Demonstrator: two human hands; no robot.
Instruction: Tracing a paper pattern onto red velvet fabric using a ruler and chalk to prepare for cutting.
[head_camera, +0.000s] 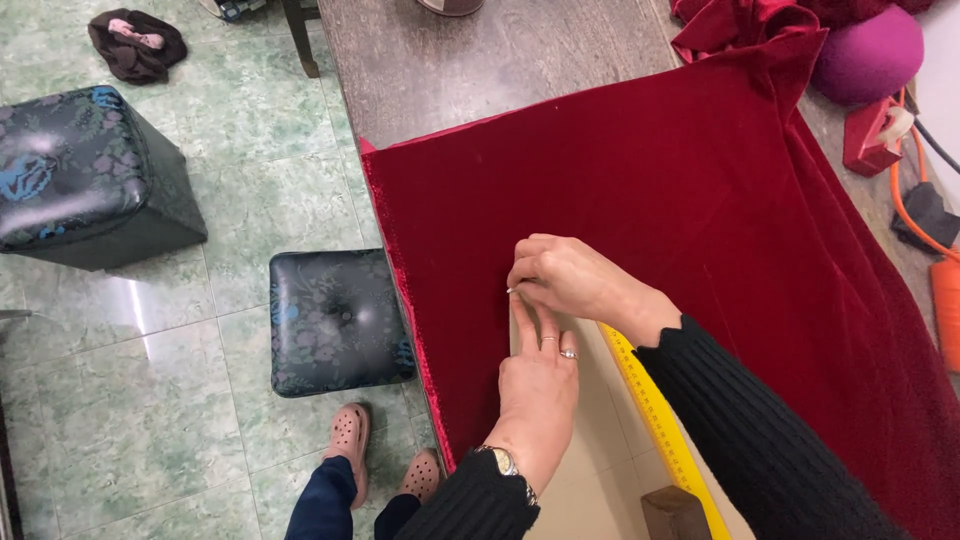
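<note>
A sheet of dark red velvet fabric (700, 220) is seen spread over a wooden surface (480, 60), its near left edge hanging just past the surface's side above a green tiled floor (150, 400). On the velvet, near its lower middle, a pale paper pattern piece (600, 450) is laid, with a yellow measuring ruler (655, 410) resting along its right side. The left hand (540, 390) is laid flat on the top end of the pattern, its fingers stretched forward and pressed together, so that paper and cloth are held down. The right hand (565, 275) is brought across just above it, its grip closed to a pinch at the pattern's top corner; something small seems to be pinched there, perhaps a pin or chalk, but it cannot be made out. The step in hand is judged to be the fixing or marking of the pattern on the velvet, and steady downward pressure would be called for so that the napped cloth is not shifted. No container with visible contents is shown. Two dark upholstered stools (335, 320) are seen on the floor beside the surface, and a red tool (875, 135) with an orange cable (905, 205) lies at the far right.
</note>
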